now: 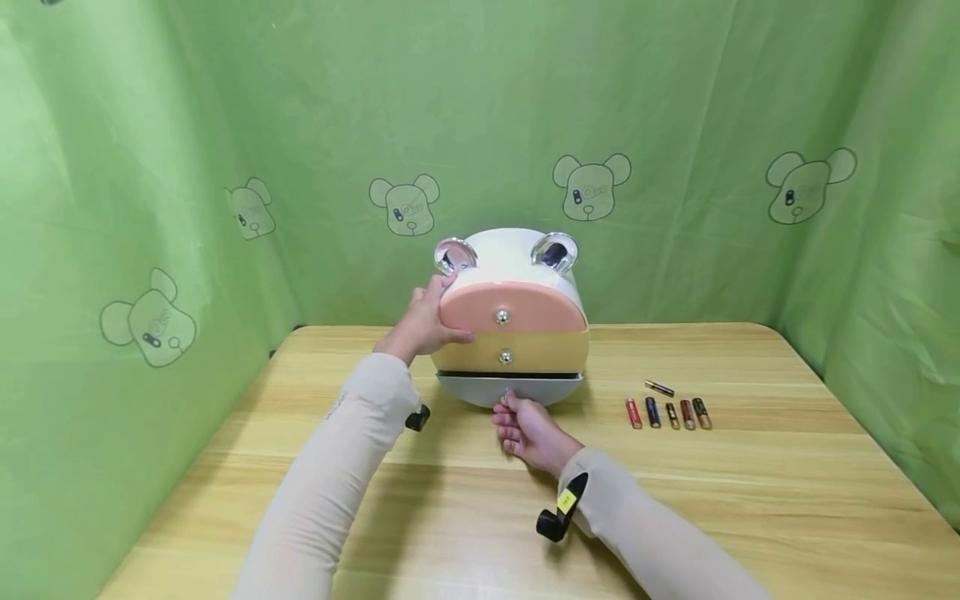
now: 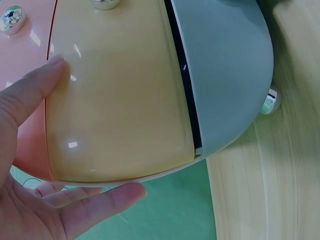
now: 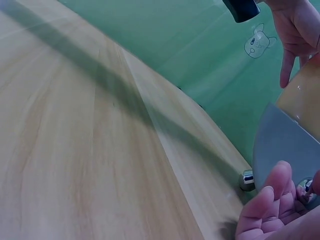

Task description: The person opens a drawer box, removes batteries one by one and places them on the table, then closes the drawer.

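A small rounded storage cabinet with a white top and two shiny round ears stands on the table. Its front has a pink drawer, a yellow drawer and a grey-blue bottom drawer. A dark gap runs along the bottom drawer's upper edge, so it sits slightly out. My left hand grips the cabinet's left side, thumb on the front and fingers around the side. With thumb and fingers, my right hand pinches the bottom drawer's silver knob, partly hidden by the fingers.
Right of the cabinet, several batteries stand out on the wooden table: a row with a red battery at its left end, and one black battery lying behind. A green curtain with bear-head prints surrounds the table's back and sides.
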Demonstrator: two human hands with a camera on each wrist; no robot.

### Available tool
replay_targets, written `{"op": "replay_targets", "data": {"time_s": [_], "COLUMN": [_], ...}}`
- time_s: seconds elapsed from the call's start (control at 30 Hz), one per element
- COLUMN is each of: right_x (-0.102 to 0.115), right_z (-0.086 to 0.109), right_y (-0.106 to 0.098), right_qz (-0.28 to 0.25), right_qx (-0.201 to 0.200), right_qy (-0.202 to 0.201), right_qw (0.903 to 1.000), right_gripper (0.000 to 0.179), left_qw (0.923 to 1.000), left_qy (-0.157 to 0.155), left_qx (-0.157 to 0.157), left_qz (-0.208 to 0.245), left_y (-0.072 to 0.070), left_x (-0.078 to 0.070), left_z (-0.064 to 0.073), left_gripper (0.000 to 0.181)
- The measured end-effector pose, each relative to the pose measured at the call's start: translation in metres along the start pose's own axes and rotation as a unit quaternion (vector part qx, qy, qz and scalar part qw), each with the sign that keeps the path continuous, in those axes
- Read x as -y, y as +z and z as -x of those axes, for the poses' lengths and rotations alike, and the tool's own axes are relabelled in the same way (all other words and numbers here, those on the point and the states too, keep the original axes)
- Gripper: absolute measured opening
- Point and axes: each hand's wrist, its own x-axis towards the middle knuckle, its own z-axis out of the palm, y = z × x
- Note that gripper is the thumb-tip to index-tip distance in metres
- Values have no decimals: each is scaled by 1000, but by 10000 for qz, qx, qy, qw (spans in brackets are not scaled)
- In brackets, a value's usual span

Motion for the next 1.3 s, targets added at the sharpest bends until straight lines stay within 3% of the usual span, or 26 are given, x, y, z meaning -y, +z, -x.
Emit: {"op": "replay_targets", "data": {"time_s": [0.93,1.3], "right_x": [2,-2], "right_z": [-6,-10], "right_y": [4,6], "right_qz": [75,272], "right_qx": [-281,-330], "right_qy": [-71,-269], "right_qw": [9996,9987], "right_gripper": [38,41], "left_qw": [10000,10000], "left_qy": [-20,-16], "left_qx": [21,-2], "left_qz": [-38,-44], "left_y": [2,0], "left_x": [-1,1], "left_z": [0,0], "left_gripper": [101,99]}}
